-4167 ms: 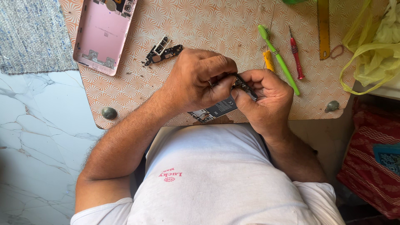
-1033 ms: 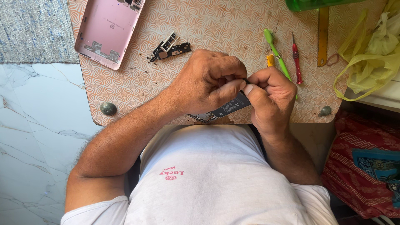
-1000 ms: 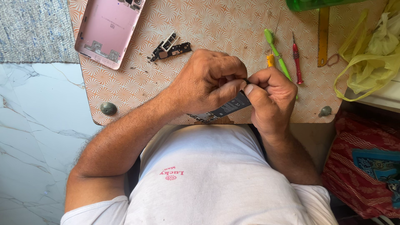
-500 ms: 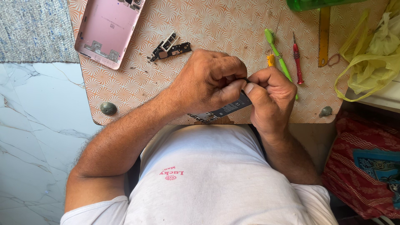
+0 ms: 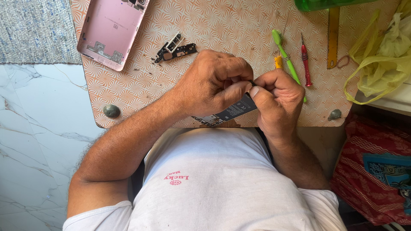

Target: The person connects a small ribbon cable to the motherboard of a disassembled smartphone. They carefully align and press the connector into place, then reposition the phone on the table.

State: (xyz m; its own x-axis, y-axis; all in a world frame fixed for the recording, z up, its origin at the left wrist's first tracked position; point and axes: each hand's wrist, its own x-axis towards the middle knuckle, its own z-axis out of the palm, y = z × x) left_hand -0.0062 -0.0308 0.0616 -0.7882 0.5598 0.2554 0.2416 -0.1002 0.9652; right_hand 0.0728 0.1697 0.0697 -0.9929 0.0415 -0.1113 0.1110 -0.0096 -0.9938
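In the head view, both hands met above the near edge of a small table [image 5: 128, 85] covered in an orange swirl pattern. The left hand [image 5: 214, 83] was curled over a dark phone board [image 5: 233, 110], its fingers pressed together around the upper part, while the board's lower end stuck out beneath the palm. The right hand [image 5: 278, 96] touched the left, with thumb and fingers pinching the board's right end; whatever small part sat between the fingertips was too hidden to tell.

Far and to the left lay a pink phone back cover [image 5: 109, 32], inside facing up. Just right of it sat a few small black phone parts [image 5: 175, 47]. Beyond the right hand lay a green brush [image 5: 286, 55], a red screwdriver [image 5: 305, 60] and a yellow ruler [image 5: 333, 36], side by side. A yellow plastic bag [image 5: 381, 60] was crumpled at the table's right edge.
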